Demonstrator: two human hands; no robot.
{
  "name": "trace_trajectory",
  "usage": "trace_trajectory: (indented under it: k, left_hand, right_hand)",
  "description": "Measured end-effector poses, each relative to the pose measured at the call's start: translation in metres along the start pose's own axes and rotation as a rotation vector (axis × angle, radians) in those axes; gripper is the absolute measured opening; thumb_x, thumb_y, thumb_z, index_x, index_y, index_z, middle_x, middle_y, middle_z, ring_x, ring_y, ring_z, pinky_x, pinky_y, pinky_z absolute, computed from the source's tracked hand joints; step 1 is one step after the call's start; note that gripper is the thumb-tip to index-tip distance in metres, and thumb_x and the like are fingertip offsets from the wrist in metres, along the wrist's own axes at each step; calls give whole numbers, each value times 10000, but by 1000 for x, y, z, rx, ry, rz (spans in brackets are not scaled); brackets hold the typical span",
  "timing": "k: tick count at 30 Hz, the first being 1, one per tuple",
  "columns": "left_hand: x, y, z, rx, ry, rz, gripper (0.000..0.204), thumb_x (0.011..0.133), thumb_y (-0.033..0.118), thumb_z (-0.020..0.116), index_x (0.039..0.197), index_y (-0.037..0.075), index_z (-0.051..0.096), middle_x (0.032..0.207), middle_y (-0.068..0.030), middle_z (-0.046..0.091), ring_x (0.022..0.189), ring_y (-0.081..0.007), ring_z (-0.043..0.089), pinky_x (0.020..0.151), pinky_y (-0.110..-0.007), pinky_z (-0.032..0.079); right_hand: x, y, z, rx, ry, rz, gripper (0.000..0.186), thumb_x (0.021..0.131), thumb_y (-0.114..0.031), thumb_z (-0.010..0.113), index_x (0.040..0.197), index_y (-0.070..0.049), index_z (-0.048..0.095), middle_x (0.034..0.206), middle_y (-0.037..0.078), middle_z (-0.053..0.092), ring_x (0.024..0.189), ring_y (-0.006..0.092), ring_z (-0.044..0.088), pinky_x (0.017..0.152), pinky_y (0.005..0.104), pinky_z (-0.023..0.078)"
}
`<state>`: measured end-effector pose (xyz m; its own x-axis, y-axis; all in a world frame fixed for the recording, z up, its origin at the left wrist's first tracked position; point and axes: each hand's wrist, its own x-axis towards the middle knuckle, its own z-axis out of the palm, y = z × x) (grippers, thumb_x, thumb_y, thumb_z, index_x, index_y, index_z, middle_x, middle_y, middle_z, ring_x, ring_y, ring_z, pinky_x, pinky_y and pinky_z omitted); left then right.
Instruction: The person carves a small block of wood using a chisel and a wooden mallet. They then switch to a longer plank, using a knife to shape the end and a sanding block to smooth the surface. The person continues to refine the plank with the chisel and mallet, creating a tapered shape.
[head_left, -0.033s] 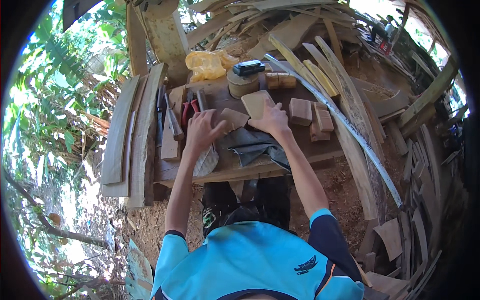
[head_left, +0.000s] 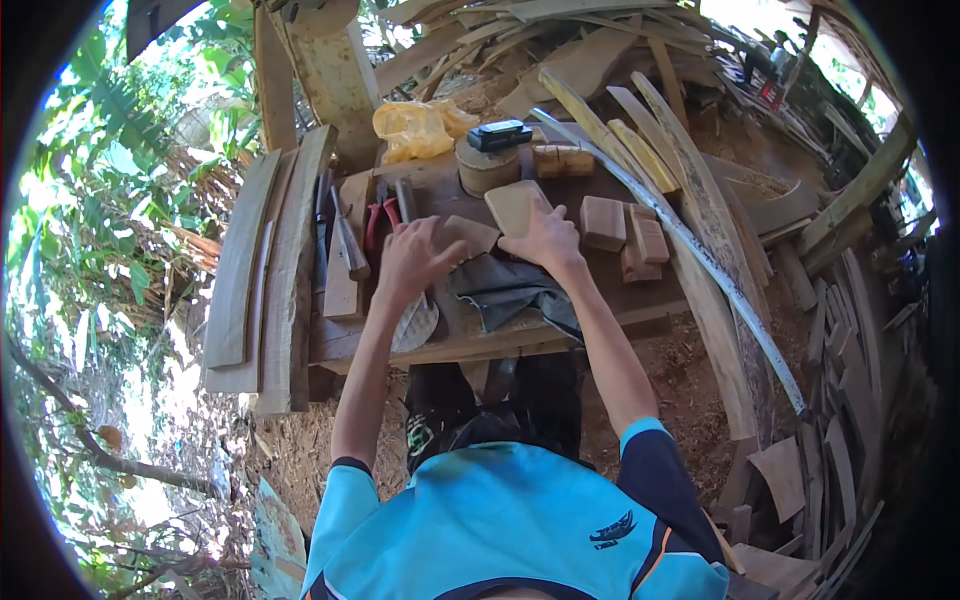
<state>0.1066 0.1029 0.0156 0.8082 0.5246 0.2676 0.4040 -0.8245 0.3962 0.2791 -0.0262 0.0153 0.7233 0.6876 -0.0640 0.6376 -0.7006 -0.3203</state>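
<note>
My left hand (head_left: 415, 255) lies palm down on the wooden workbench (head_left: 460, 340), its fingers spread and touching a thin brown wooden piece (head_left: 472, 235). My right hand (head_left: 548, 240) grips the near edge of a pale, rounded wooden piece (head_left: 512, 203) just beyond that brown piece. A dark grey cloth (head_left: 500, 290) is bunched on the bench under and in front of both wrists. Red-handled pliers (head_left: 378, 222) lie just left of my left hand.
Two or three small wood blocks (head_left: 603, 222) sit right of my right hand. A round wooden block (head_left: 485, 168) carries a black box (head_left: 500, 134), next to a yellow plastic bag (head_left: 420, 128). Planks (head_left: 270, 270) lean on the left and curved slats (head_left: 690, 240) on the right.
</note>
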Motion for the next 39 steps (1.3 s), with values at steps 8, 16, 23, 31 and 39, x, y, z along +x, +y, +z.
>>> trace_trajectory:
  k: [8,16,23,31,39]
  left_hand:
    - [41,3,24,-29,-374,-53,981,608,497,676,1369,19,282,1294,-249,408,1187,-406,401,1001,-410,345]
    - [66,-9,46,-159,-406,230,995,568,389,716,1407,136,246,1408,-199,256,1285,-414,224,1068,-424,252]
    - [74,3,58,-73,-275,177,977,555,377,756,1388,156,295,1346,-183,362,1206,-423,350,1033,-436,300]
    - [69,-3,38,-254,-110,124,952,496,394,803,1289,24,429,1188,-225,498,1119,-344,476,978,-399,366]
    - [111,67,5,-187,-201,349,966,526,438,800,1305,26,404,1216,-181,495,1136,-321,479,980,-379,370]
  right_hand:
    - [-10,4,-7,75,21,56,1150,560,-620,696,1417,-84,148,1222,313,389,1034,420,541,862,432,460]
    - [-18,30,9,240,0,-152,1100,581,-314,804,1416,-79,127,1234,327,363,1064,447,502,917,431,435]
    - [2,35,-3,182,-83,-123,1025,598,-95,767,1411,-83,143,1227,320,360,1071,467,472,926,425,429]
    - [-49,37,30,401,413,-176,865,681,-83,689,1391,-96,195,1242,298,338,1157,451,392,976,430,376]
    - [-89,25,69,298,505,-337,257,755,-117,593,1010,-94,615,1034,116,528,1005,294,496,882,424,358]
